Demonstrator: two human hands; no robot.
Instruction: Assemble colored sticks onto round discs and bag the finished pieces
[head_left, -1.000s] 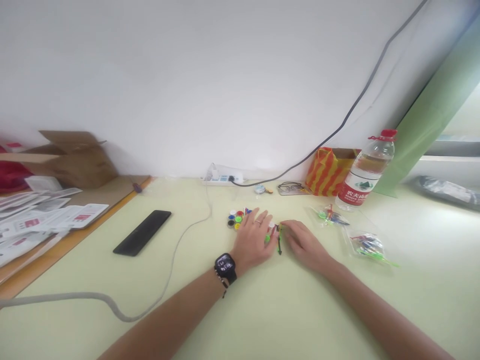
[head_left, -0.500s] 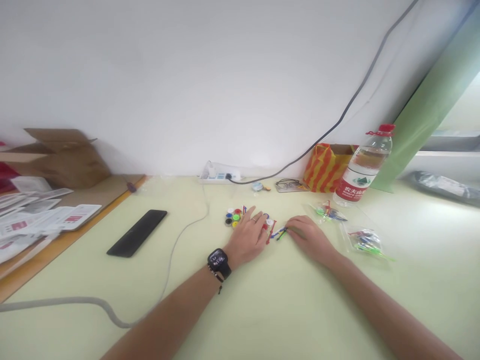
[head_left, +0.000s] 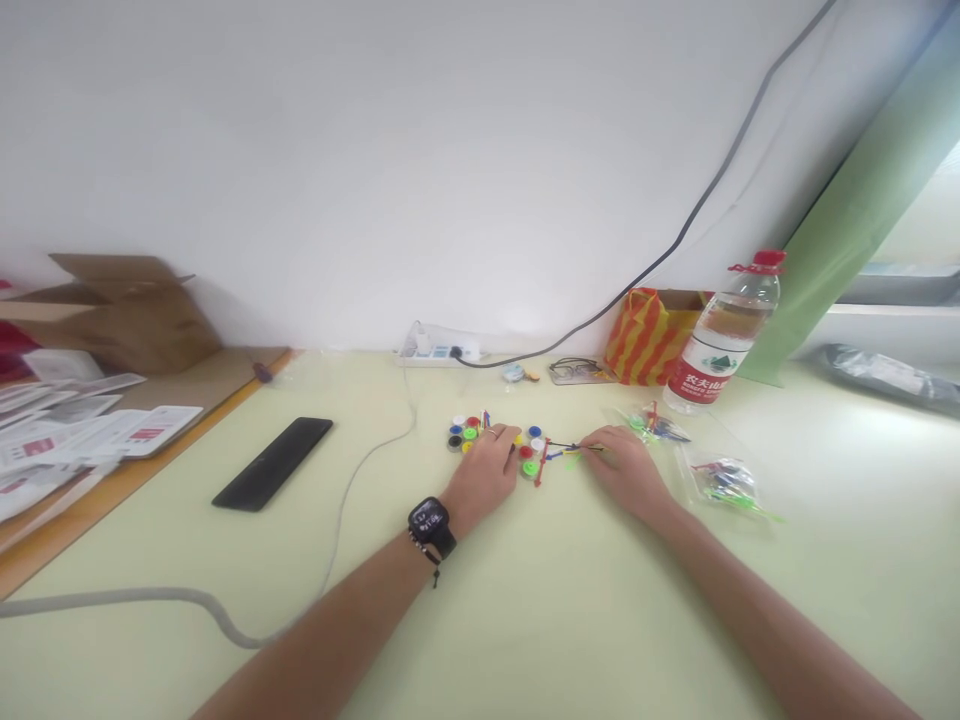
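My left hand [head_left: 489,468], with a ring and a black watch [head_left: 430,518], rests among small round coloured discs. Its fingers are curled and drawn together, and what they may hold is hidden. A white disc [head_left: 537,445], a red disc [head_left: 526,454] and a green disc [head_left: 530,468] lie to its right; more, such as a blue disc [head_left: 454,429], sit at its left. My right hand [head_left: 622,465] is closed in a pinch on a thin black stick [head_left: 564,444]. Under that stick are other thin coloured sticks, and a red stick [head_left: 541,466] lies between the hands.
Clear bags of coloured parts [head_left: 727,482] lie right of my right hand. Behind stand a water bottle [head_left: 709,355] and a striped bag [head_left: 645,338]. A power strip [head_left: 439,352] is by the wall. A black slab [head_left: 274,464] and a grey cable [head_left: 352,500] lie left.
My left hand's spread fingers have curled in and drawn back left, uncovering several discs. My right hand has shifted slightly right, and the black stick now shows at its fingertips.
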